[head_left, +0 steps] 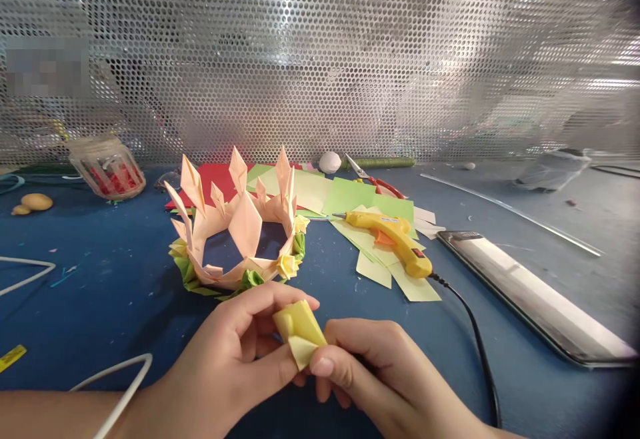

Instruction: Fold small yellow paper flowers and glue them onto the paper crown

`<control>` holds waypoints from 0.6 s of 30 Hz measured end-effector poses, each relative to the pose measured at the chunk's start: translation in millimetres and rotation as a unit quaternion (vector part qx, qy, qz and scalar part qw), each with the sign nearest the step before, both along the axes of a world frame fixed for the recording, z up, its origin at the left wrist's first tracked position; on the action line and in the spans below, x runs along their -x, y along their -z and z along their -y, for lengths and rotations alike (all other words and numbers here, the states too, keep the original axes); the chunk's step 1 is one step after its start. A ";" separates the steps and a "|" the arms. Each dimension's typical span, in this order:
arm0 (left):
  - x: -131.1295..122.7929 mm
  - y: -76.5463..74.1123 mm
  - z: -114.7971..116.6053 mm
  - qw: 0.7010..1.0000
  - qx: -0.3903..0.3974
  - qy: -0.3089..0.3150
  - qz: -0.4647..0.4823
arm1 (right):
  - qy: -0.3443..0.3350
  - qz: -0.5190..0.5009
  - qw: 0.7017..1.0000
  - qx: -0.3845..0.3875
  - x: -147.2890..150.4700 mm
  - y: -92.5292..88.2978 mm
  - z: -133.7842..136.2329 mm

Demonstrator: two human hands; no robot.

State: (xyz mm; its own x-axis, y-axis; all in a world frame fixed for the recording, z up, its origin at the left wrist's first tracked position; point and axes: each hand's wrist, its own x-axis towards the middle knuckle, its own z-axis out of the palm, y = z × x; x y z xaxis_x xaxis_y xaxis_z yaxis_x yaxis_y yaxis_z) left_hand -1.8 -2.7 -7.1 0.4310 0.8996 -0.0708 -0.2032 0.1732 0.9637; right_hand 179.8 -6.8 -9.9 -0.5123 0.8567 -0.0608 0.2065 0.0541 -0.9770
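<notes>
A small folded piece of yellow paper [299, 330] is pinched between both hands near the bottom middle. My left hand [235, 359] grips it from the left with thumb and fingers closed on it. From the right, my right hand [370, 366] presses its thumb and curled fingers on the paper's lower corner. Just beyond the hands a peach paper crown-shaped ring [235, 226], with small yellow and green folded pieces round its base, stands on the blue table [110, 292].
A yellow glue gun [393, 239] lies on green and yellow paper sheets [350, 199], its black cord [475, 339] running past my right hand. Red-handled scissors [380, 182], a jar [107, 167], a white wire [120, 392], a flat metal bar [535, 296], a perforated metal screen behind.
</notes>
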 end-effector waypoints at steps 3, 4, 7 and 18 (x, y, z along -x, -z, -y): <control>-0.4 -1.2 -0.6 1.000 -0.006 -0.015 -0.020 | 0.015 0.023 1.000 -0.013 -0.6 2.3 3.1; -0.3 -1.3 -0.5 0.999 -0.011 -0.020 -0.030 | 0.021 0.027 0.999 -0.022 -1.0 2.9 4.4; 0.5 -1.2 1.1 0.998 -0.017 -0.030 -0.043 | 0.032 0.035 0.998 -0.041 -2.5 2.9 6.6; 0.7 1.5 -1.4 0.999 0.022 -0.025 0.000 | -0.025 0.033 0.999 0.001 -0.6 2.6 0.0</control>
